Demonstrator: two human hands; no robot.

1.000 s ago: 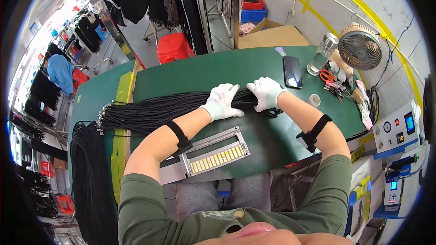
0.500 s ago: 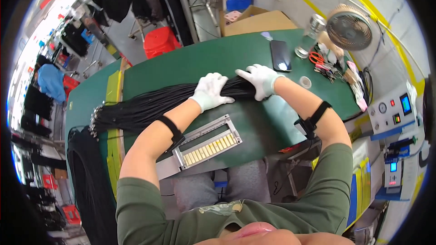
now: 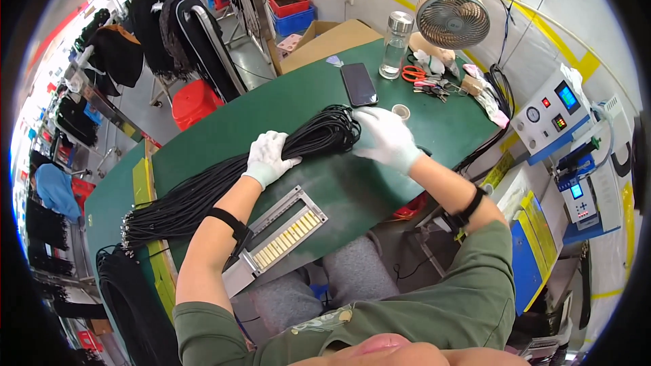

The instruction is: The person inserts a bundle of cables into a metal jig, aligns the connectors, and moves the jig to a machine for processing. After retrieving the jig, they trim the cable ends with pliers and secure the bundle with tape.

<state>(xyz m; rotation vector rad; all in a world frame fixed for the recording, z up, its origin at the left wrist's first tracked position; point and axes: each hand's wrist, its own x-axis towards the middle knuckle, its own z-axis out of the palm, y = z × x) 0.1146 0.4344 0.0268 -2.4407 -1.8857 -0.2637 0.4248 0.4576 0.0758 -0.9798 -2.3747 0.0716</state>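
Observation:
A long bundle of black cords (image 3: 203, 186) lies across the green table, with small metal tips at its left end and loops at its right end. My left hand (image 3: 269, 157), in a white glove, is wrapped over the bundle's middle, thumb on the near side. Just right of the looped end is my gloved right hand (image 3: 388, 137), its fingers apart and curving around the loops; whether the fingertips touch them I cannot tell. Nearer to me lies a metal frame (image 3: 278, 234) with a row of cream-coloured strips, partly behind my left forearm.
Behind the right hand are a phone (image 3: 359, 84), a tape roll (image 3: 401, 112), a glass bottle (image 3: 395, 47), orange-handled scissors (image 3: 413, 73) and a fan (image 3: 453, 17). More black cords (image 3: 132, 285) hang over the left edge. A control box (image 3: 550, 114) stands at right.
The view has swung to the right. My right hand has come off the bundle to beyond its right end, uncovering the loops. My left hand stays on the cords.

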